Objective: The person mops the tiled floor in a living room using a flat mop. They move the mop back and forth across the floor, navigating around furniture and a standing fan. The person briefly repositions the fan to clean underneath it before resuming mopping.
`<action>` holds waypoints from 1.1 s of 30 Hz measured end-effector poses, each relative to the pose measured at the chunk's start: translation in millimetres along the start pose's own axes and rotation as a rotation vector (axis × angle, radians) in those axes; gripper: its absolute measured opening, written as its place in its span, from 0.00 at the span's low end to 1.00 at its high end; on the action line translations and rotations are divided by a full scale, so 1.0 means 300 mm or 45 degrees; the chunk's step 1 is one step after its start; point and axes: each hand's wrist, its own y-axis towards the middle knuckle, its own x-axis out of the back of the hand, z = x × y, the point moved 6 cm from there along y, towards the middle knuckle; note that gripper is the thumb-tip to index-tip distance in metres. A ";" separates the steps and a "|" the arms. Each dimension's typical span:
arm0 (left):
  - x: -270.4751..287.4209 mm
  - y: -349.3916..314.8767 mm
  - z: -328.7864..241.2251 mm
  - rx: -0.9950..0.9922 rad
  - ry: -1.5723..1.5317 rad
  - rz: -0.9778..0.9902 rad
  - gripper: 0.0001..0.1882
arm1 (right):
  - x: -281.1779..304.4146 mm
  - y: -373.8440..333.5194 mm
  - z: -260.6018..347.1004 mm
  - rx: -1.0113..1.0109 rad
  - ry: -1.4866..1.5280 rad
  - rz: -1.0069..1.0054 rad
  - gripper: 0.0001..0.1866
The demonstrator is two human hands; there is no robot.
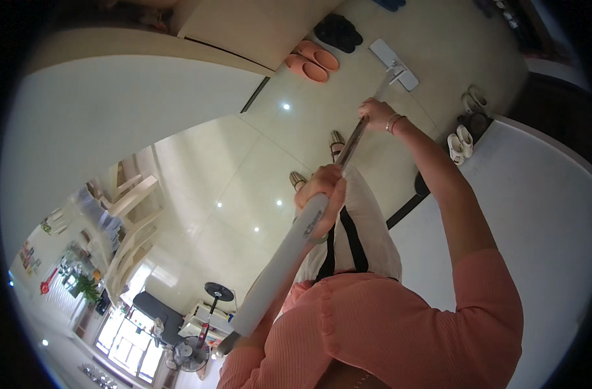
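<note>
A flat mop runs slantwise through the view, its pole (pixel 352 144) held in both hands. My left hand (pixel 323 186) is wrapped round the pole just beyond its thick grey-white grip (pixel 277 269), whose end comes near my left upper arm. Farther along, my right hand (pixel 375 115), with a bracelet at the wrist, is closed round the pole nearer the head. The white rectangular mop head (pixel 394 65) lies on the pale tiled floor (pixel 257 152), past my feet in sandals.
Orange slippers (pixel 313 61) and dark shoes (pixel 338 33) stand beside a pale cabinet (pixel 234 32), left of the mop head. White shoes (pixel 460 144) line the base of a white panel (pixel 510 214) at right. Wooden chairs (pixel 135 198) and a standing fan (pixel 191 354) are at lower left.
</note>
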 end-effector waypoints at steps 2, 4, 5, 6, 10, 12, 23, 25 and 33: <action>0.050 -0.071 -0.048 0.054 0.008 0.029 0.14 | -0.047 -0.019 0.094 0.030 -0.004 0.027 0.10; 0.106 -0.150 -0.113 0.091 0.047 0.054 0.14 | -0.115 -0.051 0.204 0.077 0.072 -0.029 0.10; 0.133 -0.195 -0.149 0.110 0.081 0.065 0.14 | -0.155 -0.067 0.254 0.098 0.110 -0.059 0.10; 0.175 -0.254 -0.184 0.130 0.121 0.061 0.14 | -0.196 -0.072 0.325 0.129 0.131 -0.064 0.09; 0.367 -0.508 -0.325 0.178 0.237 -0.027 0.13 | -0.397 -0.102 0.649 0.401 0.206 -0.110 0.06; 0.503 -0.652 -0.402 0.215 0.296 -0.124 0.13 | -0.513 -0.111 0.824 0.361 0.276 -0.200 0.05; 0.798 -1.059 -0.832 0.268 0.649 -0.624 0.16 | -0.808 -0.145 1.680 0.606 0.492 0.245 0.07; 0.791 -1.066 -0.813 0.216 0.607 -0.643 0.17 | -0.776 -0.155 1.664 0.613 0.457 0.269 0.08; 0.509 -0.914 -0.470 0.188 0.243 -0.855 0.17 | -0.576 -0.259 1.008 0.401 0.405 0.009 0.08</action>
